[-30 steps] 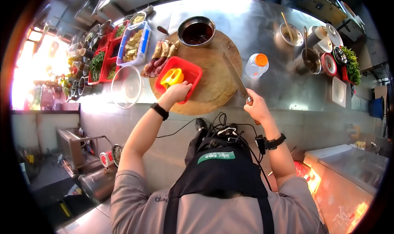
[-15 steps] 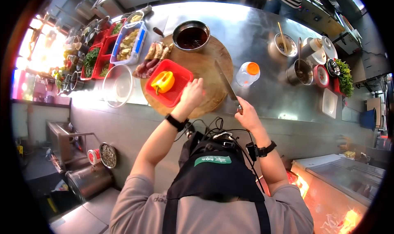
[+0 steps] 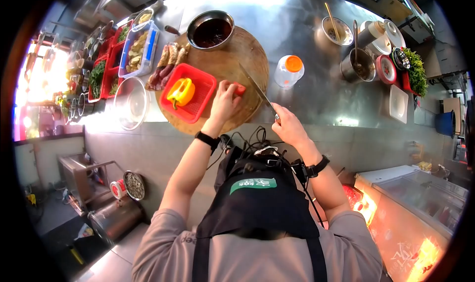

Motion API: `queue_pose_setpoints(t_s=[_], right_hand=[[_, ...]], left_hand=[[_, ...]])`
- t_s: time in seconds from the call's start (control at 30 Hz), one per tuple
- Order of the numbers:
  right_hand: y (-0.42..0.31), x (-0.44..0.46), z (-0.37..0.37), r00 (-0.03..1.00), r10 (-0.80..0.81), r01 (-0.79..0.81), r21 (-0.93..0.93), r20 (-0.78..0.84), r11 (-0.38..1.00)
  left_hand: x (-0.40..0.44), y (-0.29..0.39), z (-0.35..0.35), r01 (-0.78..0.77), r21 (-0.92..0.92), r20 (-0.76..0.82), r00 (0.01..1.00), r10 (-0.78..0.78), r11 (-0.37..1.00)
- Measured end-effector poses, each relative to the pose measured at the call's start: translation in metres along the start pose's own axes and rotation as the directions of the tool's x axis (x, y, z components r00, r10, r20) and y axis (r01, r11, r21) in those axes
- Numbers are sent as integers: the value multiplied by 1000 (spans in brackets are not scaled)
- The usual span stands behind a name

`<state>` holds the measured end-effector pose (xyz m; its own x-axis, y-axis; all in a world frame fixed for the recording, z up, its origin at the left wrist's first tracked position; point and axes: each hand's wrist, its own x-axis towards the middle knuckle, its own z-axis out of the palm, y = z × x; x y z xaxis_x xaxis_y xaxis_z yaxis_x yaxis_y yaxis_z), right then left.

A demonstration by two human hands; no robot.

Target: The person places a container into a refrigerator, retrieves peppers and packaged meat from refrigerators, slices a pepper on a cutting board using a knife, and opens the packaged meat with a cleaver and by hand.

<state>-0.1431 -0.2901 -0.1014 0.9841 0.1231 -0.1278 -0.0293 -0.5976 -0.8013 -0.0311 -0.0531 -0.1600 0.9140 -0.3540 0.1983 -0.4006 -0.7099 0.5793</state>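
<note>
L hand (image 3: 226,100) on the round board (image 3: 252,54), its fingers bent in on a red piece (image 3: 240,89) and gripping it, toward the board's right edge; R hand (image 3: 289,125) closed round the knife (image 3: 256,86) handle, blade slanting up-left over the board's right edge — tip just beyond the red piece; red basket (image 3: 205,103) on the board's left part, near L hand, w/ a yellow pepper (image 3: 181,92) inside; steel bowl (image 3: 210,31) w/ dark liquid at the board's far edge; jar (image 3: 287,74) w/ orange lid on the worktop (image 3: 316,96), right of the board; clear bowl (image 3: 130,104) at the worktop's near edge, left of the board — tub (image 3: 150,52) w/ pale slices farther back.
</note>
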Motion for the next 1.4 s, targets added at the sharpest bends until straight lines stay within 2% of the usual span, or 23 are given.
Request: queue_pose_setpoints(t_s=[0.2, 0.27, 0.43, 0.5, 0.63, 0.73, 0.8, 0.83, 1.03, 1.1, 1.13, 1.17, 1.23, 1.27, 1.3, 1.33, 1.37, 1.4], right_hand=[[-7, -5, -7, 993, -100, 101, 4, -56, 995], [-1, -4, -7, 977, -203, 201, -37, -70, 979], [-6, -6, -12, 983, -184, 181, -60, -31, 982], [-9, -7, -13, 984, -178, 175, -70, -26, 982], [-6, -8, -12, 986, -166, 166, -84, 12, 983], [-3, -9, -11, 985, -171, 172, -83, 23, 982], [-2, -8, -11, 985, -169, 171, -87, 31, 981], [-2, -9, -11, 983, -179, 181, -78, 30, 980], [-4, 0, -4, 985, -161, 164, -50, 59, 985], [-1, 14, 13, 986, -161, 163, -31, 50, 986], [-1, 28, 24, 991, -121, 123, -18, 57, 992], [-1, 39, 31, 994, -85, 85, -5, 65, 996], [-8, 51, 30, 995, -59, 60, -14, 75, 998], [-9, 53, 24, 995, -43, 42, 15, 90, 999], [-8, 58, 19, 994, -35, 31, 40, 103, 999], [-9, 58, 19, 994, -106, 106, -10, 31, 994], [-8, 56, 16, 992, -118, 119, -13, 46, 993], [-20, 53, 7, 997, -52, 52, 1, 52, 999]], left_hand=[[5, 2, 9, -126, -38, -93, 988, 122, 991], [11, 1, 9, -172, -10, -89, 981, 170, 985], [16, 0, 8, -180, -52, -61, 982, 176, 982], [18, 0, 6, -229, -42, -60, 972, 226, 973], [19, 3, 7, -207, -43, -46, 978, 205, 977], [18, 1, 11, -217, -59, -123, 970, 209, 974], [15, -4, 9, -126, -84, 16, 992, 128, 988], [14, -6, 11, -122, -85, 17, 992, 124, 989], [13, -4, 11, -135, -103, -36, 991, 131, 986], [14, 4, 9, -224, -79, -141, 967, 212, 971], [11, -7, 19, -224, -81, -145, 967, 210, 971], [7, -22, 33, 1, -466, -68, 997, -37, 885], [1, -27, 31, 224, -752, 90, 967, -240, 620], [-9, -29, 27, 81, -493, -38, 993, -115, 866], [-12, -31, 23, -71, -158, -121, 991, 52, 985], [-17, -35, 25, -88, -107, -185, 980, 67, 990], [-22, -39, 24, -76, -103, -197, 979, 54, 992], [-27, -37, 18, -70, -137, -179, 983, 45, 988]])
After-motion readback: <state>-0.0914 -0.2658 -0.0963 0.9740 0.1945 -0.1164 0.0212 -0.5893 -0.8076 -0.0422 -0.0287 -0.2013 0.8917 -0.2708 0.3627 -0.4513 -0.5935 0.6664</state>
